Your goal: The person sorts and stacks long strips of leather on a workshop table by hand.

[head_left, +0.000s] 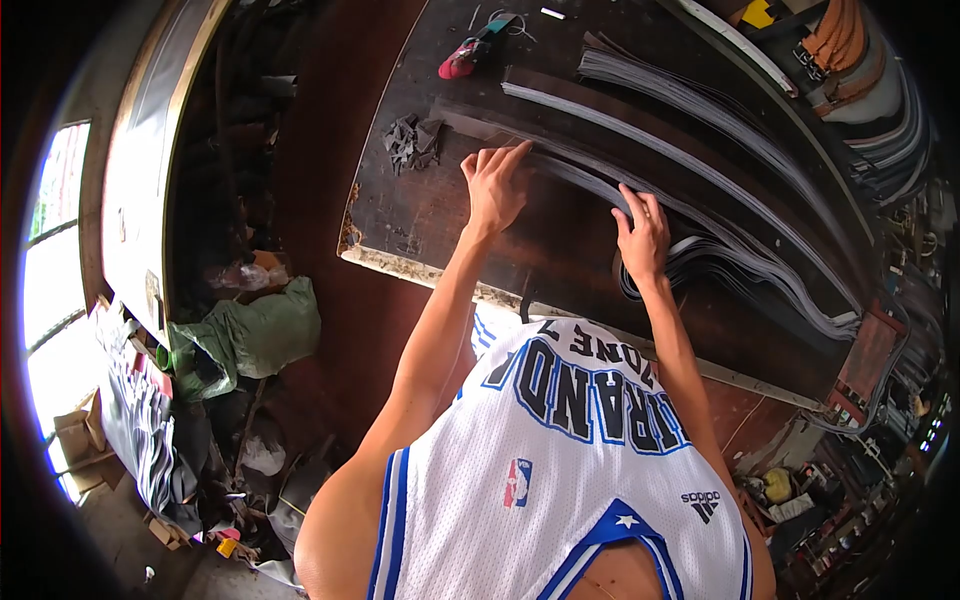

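Long, thin dark strips that look like belt leather lie on a dark table. My left hand point(495, 190) is closed near the left end of the nearest strip point(580, 178), its index finger and thumb at the strip's edge. Further right, my right hand point(643, 238) bends its fingers over the same strip, thumb on the near side. Close beside the right hand, a looped bundle of strips point(740, 262) fans out and curves to the right. Beyond both hands runs a flat stack of strips point(630, 118). The fingertips' undersides are hidden.
A crumpled heap of dark scraps point(412, 143) sits left of my left hand. A red and green item point(468, 58) lies at the far edge. More strips point(680, 75) lie at the back; brown belts point(838, 40) are upper right. A green sack point(255, 335) stands left of the table.
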`<state>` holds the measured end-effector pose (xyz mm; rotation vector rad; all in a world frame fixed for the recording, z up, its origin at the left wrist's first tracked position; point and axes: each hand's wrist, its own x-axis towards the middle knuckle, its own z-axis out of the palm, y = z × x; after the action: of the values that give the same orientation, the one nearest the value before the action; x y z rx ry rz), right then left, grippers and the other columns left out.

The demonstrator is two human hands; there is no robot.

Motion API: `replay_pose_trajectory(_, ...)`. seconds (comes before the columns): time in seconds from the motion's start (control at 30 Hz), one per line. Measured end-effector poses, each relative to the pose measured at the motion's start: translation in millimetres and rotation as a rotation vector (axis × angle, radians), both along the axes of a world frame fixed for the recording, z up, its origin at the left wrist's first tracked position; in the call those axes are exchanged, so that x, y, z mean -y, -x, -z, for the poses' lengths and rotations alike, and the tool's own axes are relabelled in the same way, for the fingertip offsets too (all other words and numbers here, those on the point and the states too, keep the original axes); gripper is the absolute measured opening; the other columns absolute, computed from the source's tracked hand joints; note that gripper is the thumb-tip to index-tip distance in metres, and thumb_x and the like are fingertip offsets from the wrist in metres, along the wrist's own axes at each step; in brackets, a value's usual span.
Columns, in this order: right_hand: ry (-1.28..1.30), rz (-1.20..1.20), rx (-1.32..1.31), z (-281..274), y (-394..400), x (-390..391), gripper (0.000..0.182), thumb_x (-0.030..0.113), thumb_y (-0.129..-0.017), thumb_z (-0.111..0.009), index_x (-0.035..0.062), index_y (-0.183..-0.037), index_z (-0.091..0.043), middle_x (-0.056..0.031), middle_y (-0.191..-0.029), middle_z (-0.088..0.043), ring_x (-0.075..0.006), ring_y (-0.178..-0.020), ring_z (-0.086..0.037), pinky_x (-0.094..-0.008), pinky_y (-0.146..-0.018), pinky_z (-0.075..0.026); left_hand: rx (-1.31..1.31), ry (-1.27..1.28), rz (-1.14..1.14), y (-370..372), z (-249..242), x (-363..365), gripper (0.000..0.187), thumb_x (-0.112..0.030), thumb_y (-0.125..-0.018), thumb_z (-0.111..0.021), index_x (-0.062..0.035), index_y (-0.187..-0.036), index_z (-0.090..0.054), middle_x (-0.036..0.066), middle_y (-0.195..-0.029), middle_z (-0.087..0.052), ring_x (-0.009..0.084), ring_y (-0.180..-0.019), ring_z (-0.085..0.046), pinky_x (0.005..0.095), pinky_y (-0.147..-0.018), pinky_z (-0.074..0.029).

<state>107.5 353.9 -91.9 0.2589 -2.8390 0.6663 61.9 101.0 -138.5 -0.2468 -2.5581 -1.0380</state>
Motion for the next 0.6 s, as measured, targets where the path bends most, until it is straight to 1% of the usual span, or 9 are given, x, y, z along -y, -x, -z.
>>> replay_pose_trajectory(0.1,0.018,-0.004,-0.026,-0.2,0.2,1.0,0.045,0.01,-0.081,-0.076,0.0093,-0.125,-0.064,-0.0062,-0.102,-0.061,-0.0271,-0.091,-0.062,-0.0398,-0.085,-0.049,0.011,0.006,0.005,0.4,-1.5,-0.5,0.048,-0.014,-0.08,-0.075,-0.0153,-0.127,-0.065,0.001,-0.11,-0.069,0.0213,-0.105,-0.058,0.0415,-0.1,-0.032)
replay_pose_trajectory(0.37,0.007,0.001,0.014,-1.3,-0.7,0.2,0.047,0.01,-0.082,-0.075,0.0094,-0.127,-0.063,-0.0076,-0.102,-0.06,-0.0273,-0.093,-0.062,-0.04,-0.086,-0.048,0.016,0.034,0.014,-0.7,-7.8,-0.5,0.049,-0.013,-0.08,-0.074,-0.0167,-0.129,-0.065,0.001,-0.11,-0.068,0.021,-0.105,-0.058,0.0418,-0.1,-0.032)
replay_pose_trajectory(0.47,0.002,-0.003,-0.019,-3.7,-0.2,2.8,0.047,0.009,-0.082,-0.075,0.0095,-0.127,-0.063,-0.0077,-0.101,-0.06,-0.0274,-0.091,-0.061,-0.0399,-0.085,-0.048,0.004,0.037,0.014,-0.3,-7.2,-1.4,0.047,-0.012,-0.08,-0.074,-0.0171,-0.127,-0.065,0.001,-0.11,-0.068,0.0206,-0.106,-0.058,0.0415,-0.1,-0.033)
replay_pose_trajectory(0.6,0.004,-0.002,0.003,-2.7,0.1,1.7,0.046,0.009,-0.082,-0.075,0.0096,-0.127,-0.064,-0.0081,-0.1,-0.06,-0.0276,-0.09,-0.061,-0.0399,-0.084,-0.048,0.015,-0.011,0.008,-1.4,-2.0,-0.3,0.04,-0.011,-0.08,-0.074,-0.0166,-0.119,-0.066,0.0,-0.111,-0.067,0.0206,-0.106,-0.058,0.0411,-0.1,-0.033)
